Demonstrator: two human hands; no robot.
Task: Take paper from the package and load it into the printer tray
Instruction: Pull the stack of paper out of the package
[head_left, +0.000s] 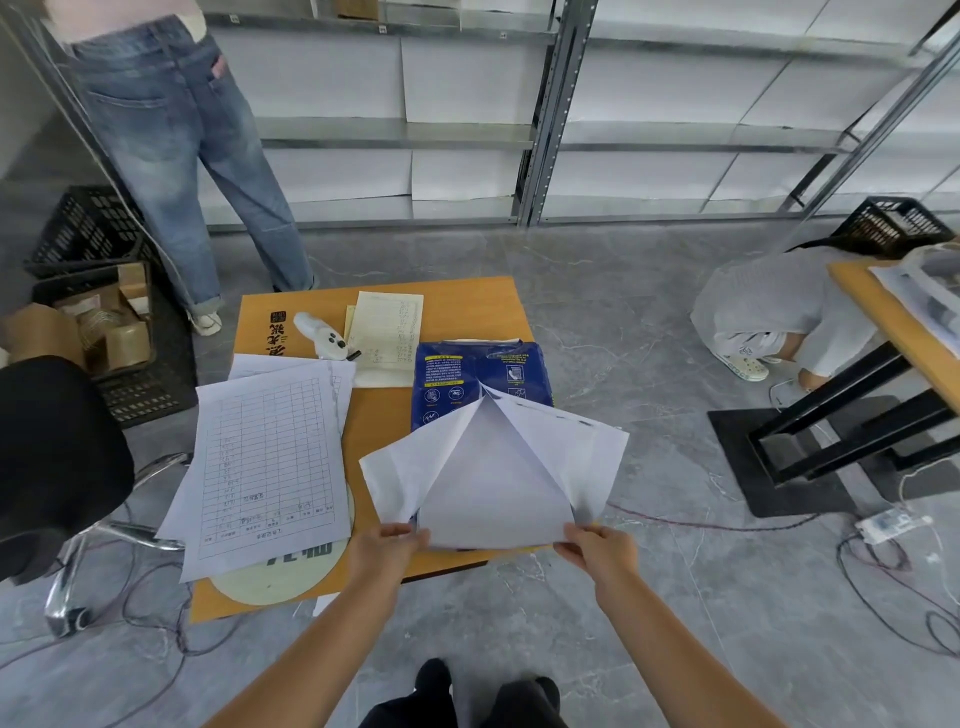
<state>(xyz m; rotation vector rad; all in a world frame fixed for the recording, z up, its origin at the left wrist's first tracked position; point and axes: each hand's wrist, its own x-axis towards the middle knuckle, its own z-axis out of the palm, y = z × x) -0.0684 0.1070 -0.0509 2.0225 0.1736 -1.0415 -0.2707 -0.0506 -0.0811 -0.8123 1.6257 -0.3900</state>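
A blue paper package (470, 374) lies on the right half of a small wooden table (457, 301). Its near end is torn open, with two white wrapper flaps (402, 467) spread out to the left and right. The white paper stack (493, 493) shows between them. My left hand (392, 545) pinches the stack's near left corner. My right hand (592, 545) grips the near right corner. No printer tray is recognisable in view.
Printed forms (265, 457) lie on the table's left half over a round pale disc (270, 582); a white handheld device (322, 332) and a notepad (387, 338) sit farther back. One person stands at the far left, another crouches right by a second table (893, 317). Cables cross the floor.
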